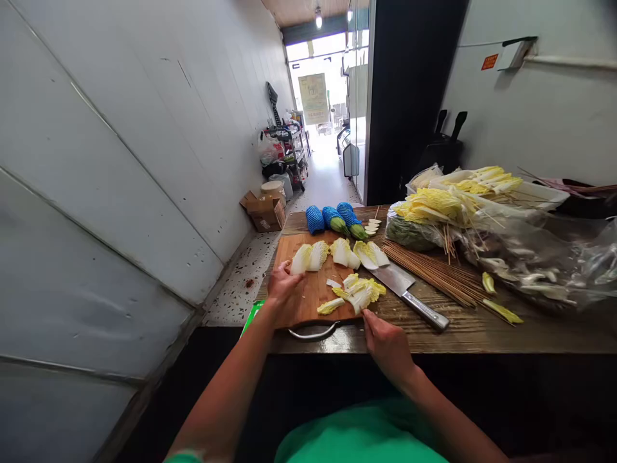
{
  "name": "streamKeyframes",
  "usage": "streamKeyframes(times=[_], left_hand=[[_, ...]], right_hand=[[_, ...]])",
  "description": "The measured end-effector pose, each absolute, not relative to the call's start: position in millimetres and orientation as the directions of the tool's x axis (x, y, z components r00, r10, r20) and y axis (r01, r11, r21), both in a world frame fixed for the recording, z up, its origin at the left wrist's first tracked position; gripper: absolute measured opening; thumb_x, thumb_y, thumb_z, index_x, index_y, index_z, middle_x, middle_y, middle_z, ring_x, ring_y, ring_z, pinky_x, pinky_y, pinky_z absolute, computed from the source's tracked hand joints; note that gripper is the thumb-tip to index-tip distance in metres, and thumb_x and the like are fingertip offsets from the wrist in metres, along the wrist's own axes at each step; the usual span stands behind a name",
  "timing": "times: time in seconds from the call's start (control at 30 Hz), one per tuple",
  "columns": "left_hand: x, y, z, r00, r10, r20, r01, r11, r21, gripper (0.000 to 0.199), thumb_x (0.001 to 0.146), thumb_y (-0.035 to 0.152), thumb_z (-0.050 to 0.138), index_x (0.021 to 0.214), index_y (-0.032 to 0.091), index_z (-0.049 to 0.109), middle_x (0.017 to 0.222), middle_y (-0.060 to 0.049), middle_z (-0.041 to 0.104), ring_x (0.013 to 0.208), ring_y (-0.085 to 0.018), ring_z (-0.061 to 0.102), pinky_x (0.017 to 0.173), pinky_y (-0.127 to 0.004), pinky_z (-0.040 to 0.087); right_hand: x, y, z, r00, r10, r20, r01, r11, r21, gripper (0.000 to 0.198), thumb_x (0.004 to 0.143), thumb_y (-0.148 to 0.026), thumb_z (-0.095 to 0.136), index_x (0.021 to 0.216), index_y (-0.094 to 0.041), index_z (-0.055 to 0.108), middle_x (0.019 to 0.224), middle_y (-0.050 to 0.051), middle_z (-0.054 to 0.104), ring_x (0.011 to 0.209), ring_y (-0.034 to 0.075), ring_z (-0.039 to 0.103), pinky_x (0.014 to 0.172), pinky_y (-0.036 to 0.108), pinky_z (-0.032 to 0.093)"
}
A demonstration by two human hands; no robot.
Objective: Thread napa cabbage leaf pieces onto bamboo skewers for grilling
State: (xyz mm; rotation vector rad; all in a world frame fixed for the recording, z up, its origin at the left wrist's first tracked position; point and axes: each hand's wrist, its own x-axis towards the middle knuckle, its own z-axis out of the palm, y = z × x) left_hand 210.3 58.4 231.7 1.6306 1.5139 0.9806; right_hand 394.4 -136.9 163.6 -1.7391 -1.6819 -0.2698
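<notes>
On the wooden cutting board (pixel 311 299) lie cut pieces of napa cabbage in a row. My left hand (pixel 284 284) is at the board's left edge, thumb and fingers closed at the lower corner of a napa cabbage piece (pixel 301 260). Closed at the near right of the board, my right hand (pixel 389 341) has its fingertips pinched at the lower end of a loose heap of napa cabbage leaves (pixel 359 294). A thin stick in that pinch cannot be made out. To the right rests a cleaver (pixel 398 280), its blade tip beside more cabbage pieces (pixel 370 254).
Bamboo skewers (pixel 429 273) lie right of the cleaver. Behind the board are squashes in blue foam nets (pixel 332 218) and pale slices (pixel 372 226). Skewered cabbage (pixel 434 206) and plastic bags (pixel 525 257) crowd the right. A wall (pixel 120 161) runs along the left.
</notes>
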Motion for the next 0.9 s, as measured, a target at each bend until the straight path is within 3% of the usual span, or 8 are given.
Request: streamKeyframes(times=[0.1,0.2,0.3,0.43,0.7,0.9], left_hand=[[197,36,231,0.113,0.991,-0.077,0.155,0.059,0.986,0.066,0.057,0.021,0.076,0.117,0.013,0.049,0.094,-0.009,0.064,0.075,-0.016,0.062,0.064,-0.024,0.048],[188,7,232,0.338,0.909,-0.246,-0.012,0.265,0.964,0.077,0.052,0.013,0.079,0.121,0.016,0.046,0.098,-0.009,0.064,0.071,-0.014,0.062,0.060,-0.023,0.050],[183,-14,238,0.433,0.846,-0.310,-0.054,0.368,0.928,0.085,0.052,0.008,0.080,0.127,0.017,0.041,0.109,-0.011,0.062,0.082,-0.018,0.064,0.069,-0.028,0.054],[177,-22,244,0.473,0.814,-0.338,-0.196,0.471,0.860,0.081,0.056,0.000,0.074,0.128,0.016,0.040,0.118,-0.014,0.058,0.096,-0.022,0.062,0.082,-0.034,0.053],[178,-26,231,0.288,0.858,-0.425,-0.424,0.512,0.747,0.016,0.076,0.004,0.058,0.091,0.009,0.061,0.094,-0.012,0.067,0.081,-0.017,0.066,0.077,-0.028,0.054],[189,-27,233,0.151,0.820,-0.552,-0.535,0.538,0.652,0.006,0.079,0.013,0.059,0.084,0.012,0.062,0.085,-0.010,0.068,0.078,-0.021,0.066,0.075,-0.035,0.055]], right_hand=[[392,-139,167,0.074,0.807,0.586,0.947,0.127,-0.295,0.033,0.090,-0.013,0.036,0.107,-0.008,0.064,0.091,0.012,0.071,0.070,0.015,0.067,0.068,0.020,0.049],[383,-139,173,-0.036,0.858,0.512,0.955,0.180,-0.235,0.035,0.087,-0.010,0.038,0.115,-0.008,0.060,0.085,0.012,0.070,0.066,0.014,0.066,0.064,0.021,0.048],[371,-137,181,-0.111,0.913,0.393,0.966,0.192,-0.173,0.038,0.085,-0.009,0.041,0.119,-0.011,0.057,0.082,0.011,0.070,0.065,0.014,0.065,0.057,0.019,0.045],[360,-136,188,-0.154,0.953,0.261,0.974,0.191,-0.123,0.039,0.084,-0.009,0.043,0.120,-0.013,0.056,0.082,0.010,0.070,0.066,0.015,0.065,0.054,0.018,0.043],[355,-139,193,-0.204,0.945,0.255,0.968,0.233,-0.090,0.038,0.085,-0.009,0.041,0.119,-0.015,0.056,0.088,0.009,0.070,0.069,0.014,0.066,0.056,0.017,0.044],[351,-144,195,-0.197,0.948,0.250,0.968,0.229,-0.103,0.040,0.083,-0.007,0.040,0.120,-0.013,0.056,0.088,0.009,0.071,0.069,0.014,0.066,0.058,0.018,0.046]])
